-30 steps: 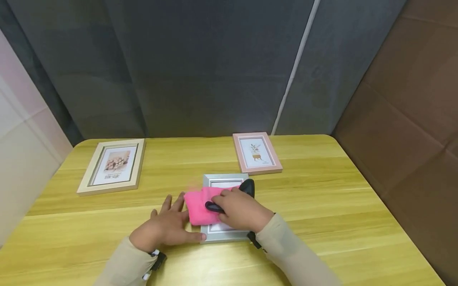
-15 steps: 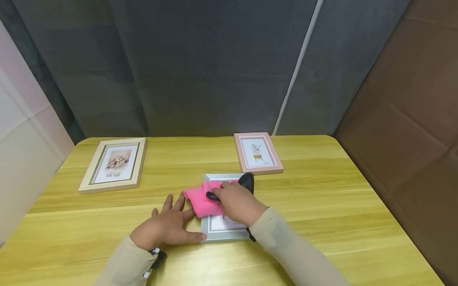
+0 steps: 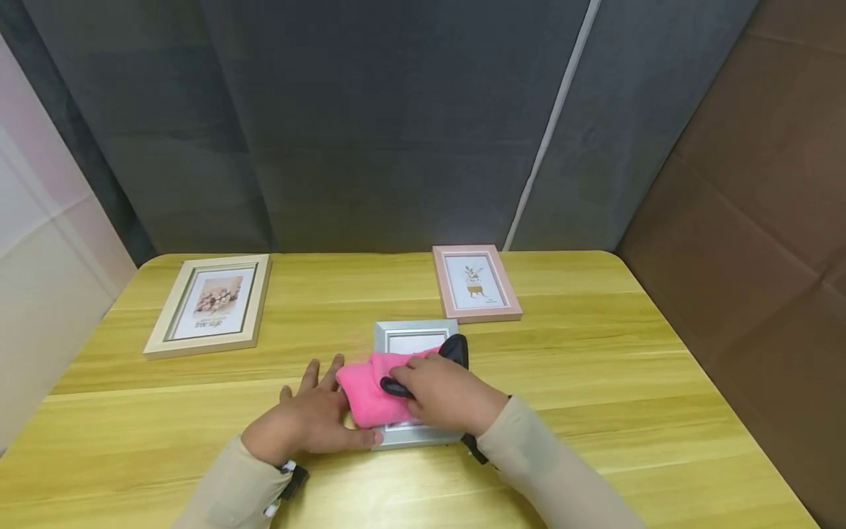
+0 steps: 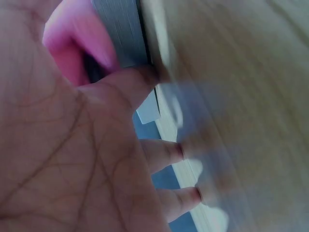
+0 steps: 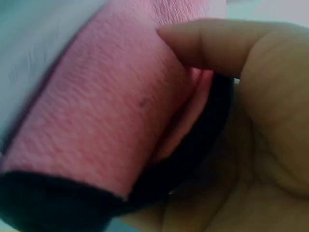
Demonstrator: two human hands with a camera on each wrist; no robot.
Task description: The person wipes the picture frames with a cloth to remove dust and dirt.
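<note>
A silver picture frame lies flat on the table, largely covered by a folded pink fleecy cloth with black edging. My right hand grips the cloth on top of the frame. In the right wrist view the thumb presses into the pink cloth beside a black band. My left hand has its fingers spread on the table at the frame's left side. Its thumb touches the lower left corner of the frame. The cloth's left end reaches that hand's fingers.
A cream picture frame lies at the back left of the wooden table. Close behind the silver frame is a pink picture frame. A dark curtain hangs along the far edge, and a brown panel stands at the right.
My right hand slid the cloth away from me up the silver frame, then back toward me. More of the picture's upper part shows now than half a second ago. The left hand stayed put.
</note>
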